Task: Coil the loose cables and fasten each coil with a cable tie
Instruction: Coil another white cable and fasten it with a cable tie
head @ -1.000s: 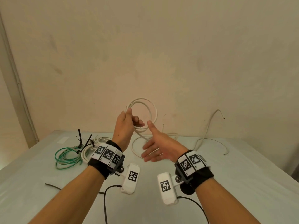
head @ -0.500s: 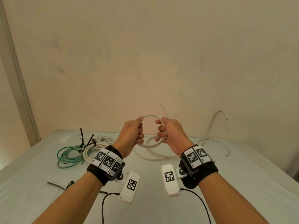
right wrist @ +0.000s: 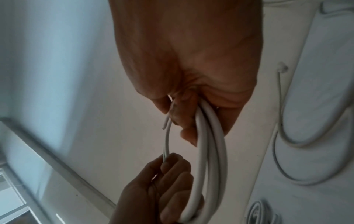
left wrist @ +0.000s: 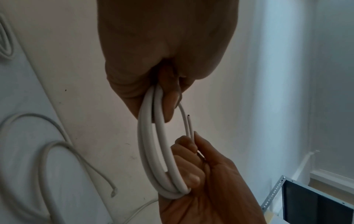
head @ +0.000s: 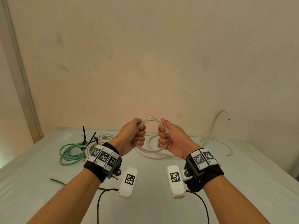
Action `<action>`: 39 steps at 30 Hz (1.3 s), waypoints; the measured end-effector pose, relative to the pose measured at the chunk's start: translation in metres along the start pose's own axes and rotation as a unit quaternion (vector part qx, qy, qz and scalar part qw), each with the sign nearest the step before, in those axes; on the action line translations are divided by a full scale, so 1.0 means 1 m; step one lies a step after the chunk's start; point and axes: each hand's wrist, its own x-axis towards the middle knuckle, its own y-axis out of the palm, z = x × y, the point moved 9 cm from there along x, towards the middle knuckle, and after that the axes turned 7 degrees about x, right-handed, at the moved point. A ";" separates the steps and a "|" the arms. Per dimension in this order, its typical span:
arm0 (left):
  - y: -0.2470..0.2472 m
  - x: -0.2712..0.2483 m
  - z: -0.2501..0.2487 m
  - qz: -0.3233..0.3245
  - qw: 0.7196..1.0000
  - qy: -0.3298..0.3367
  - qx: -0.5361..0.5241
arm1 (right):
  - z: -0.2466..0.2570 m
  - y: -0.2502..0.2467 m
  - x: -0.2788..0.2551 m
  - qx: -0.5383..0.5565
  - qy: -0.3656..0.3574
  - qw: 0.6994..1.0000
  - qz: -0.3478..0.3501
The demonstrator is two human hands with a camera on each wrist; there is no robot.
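Both hands are up over the table [head: 210, 183], each grasping one side of a white cable coil [head: 149, 150]. Left hand [head: 131, 136] has its fingers wrapped round the coil's left side; right hand [head: 173, 139] has its fingers curled round the right side. In the left wrist view the coil reads as roughly three turns lying together, with the cut end [left wrist: 188, 121] sticking up free near the right hand's fingers [left wrist: 186, 147]. No tie is on this coil yet, so I judge it wound but not fastened. Done so far, by the look of it: a bundle of green and white cables [head: 72, 151] lies at the left rear of the table with black cable ties [head: 88, 137] standing up from it, apparently already bound. Left to do: tie the coil in hand, then deal with the loose white cable [head: 215, 126] trailing along the wall edge and another white length lying on the table beneath the hands. A spare black tie [head: 56, 181] lies on the table near the left forearm. Writing: none readable; the wrist bands and white camera units carry only black-and-white square marker patterns.
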 end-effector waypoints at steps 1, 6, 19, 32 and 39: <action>-0.002 -0.001 0.001 -0.003 1.000 -0.002 0.008 | -0.002 0.002 0.000 0.004 -0.002 1.000 0.008; -0.008 -0.006 0.001 0.002 0.997 -0.015 0.070 | -0.015 0.012 0.002 -0.007 -0.018 0.999 0.039; -0.040 -0.007 -0.004 -0.160 0.977 0.124 0.066 | -0.023 0.022 0.005 -0.034 -0.024 0.998 0.042; -0.042 -0.004 0.006 -0.136 0.988 0.069 0.009 | 0.004 0.001 -0.006 -0.022 -0.184 0.980 -0.077; -0.058 -0.004 0.004 -0.154 0.985 0.071 0.029 | -0.007 -0.037 0.005 0.083 -0.116 0.976 -0.168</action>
